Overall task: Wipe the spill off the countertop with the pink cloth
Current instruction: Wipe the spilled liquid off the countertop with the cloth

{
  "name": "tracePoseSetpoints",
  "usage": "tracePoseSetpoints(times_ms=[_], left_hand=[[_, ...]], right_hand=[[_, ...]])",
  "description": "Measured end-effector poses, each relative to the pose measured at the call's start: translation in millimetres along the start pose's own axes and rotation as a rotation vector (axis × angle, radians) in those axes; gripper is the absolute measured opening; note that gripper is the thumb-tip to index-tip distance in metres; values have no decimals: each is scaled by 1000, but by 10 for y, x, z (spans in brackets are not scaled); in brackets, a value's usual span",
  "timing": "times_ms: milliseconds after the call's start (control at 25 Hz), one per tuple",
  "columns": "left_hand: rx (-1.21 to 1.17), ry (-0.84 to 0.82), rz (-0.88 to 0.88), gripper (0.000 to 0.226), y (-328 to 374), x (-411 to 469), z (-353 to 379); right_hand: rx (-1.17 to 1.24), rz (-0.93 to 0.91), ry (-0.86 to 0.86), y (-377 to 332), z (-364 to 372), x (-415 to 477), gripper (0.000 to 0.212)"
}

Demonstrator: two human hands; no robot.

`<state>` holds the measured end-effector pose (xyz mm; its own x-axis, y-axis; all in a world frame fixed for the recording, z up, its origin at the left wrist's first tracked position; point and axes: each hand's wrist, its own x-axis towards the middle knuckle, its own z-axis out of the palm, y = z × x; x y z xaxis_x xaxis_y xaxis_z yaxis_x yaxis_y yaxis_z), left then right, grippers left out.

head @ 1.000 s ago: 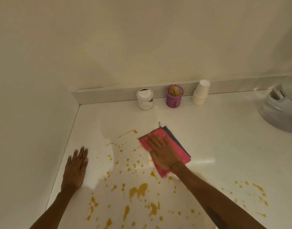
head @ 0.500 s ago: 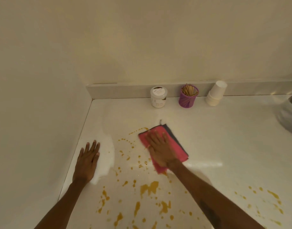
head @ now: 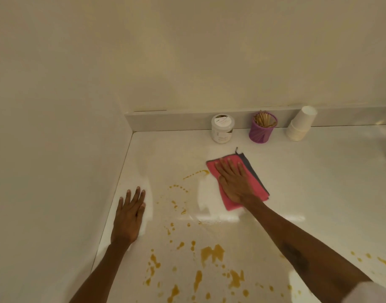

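The pink cloth (head: pixel 256 189), folded with a grey layer showing at its right edge, lies flat on the white countertop (head: pixel 297 171). My right hand (head: pixel 233 181) presses palm-down on the cloth with fingers spread. Orange-brown spill (head: pixel 211 253) is splattered in drops and patches across the counter, mostly nearer to me than the cloth, with a thin streak (head: pixel 195 174) just left of it. More drops (head: pixel 384 262) sit at the far right. My left hand (head: pixel 129 216) rests flat on the counter near the left wall, holding nothing.
Against the back ledge stand a white lidded jar (head: pixel 222 131), a purple holder of wooden sticks (head: pixel 262 130) and a stack of white paper cups (head: pixel 300 126). A wall (head: pixel 56 149) borders the counter on the left.
My right hand has pushed the cloth away from me, toward the back of the counter; several drops it passed over are gone. My left hand stays flat. The camera view shifted left.
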<state>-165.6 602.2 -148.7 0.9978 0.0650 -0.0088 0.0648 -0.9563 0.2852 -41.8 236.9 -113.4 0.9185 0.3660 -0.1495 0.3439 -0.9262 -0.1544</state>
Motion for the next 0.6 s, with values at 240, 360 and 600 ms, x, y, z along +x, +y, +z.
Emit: tracePoseSetpoints(times_ms=[240,360,600], left_hand=[[6,6,19,57,-31,5,4],[25,-1,29,58,-11,-8,-20],[-16,3,39,52,-7,-21,-26]], right_hand=[[-9,-347,-70,-1222,280,100,55],[-95,-713,-91,-1045,479,-479,54],[-54,-322,-33,-318,279,-283,54]])
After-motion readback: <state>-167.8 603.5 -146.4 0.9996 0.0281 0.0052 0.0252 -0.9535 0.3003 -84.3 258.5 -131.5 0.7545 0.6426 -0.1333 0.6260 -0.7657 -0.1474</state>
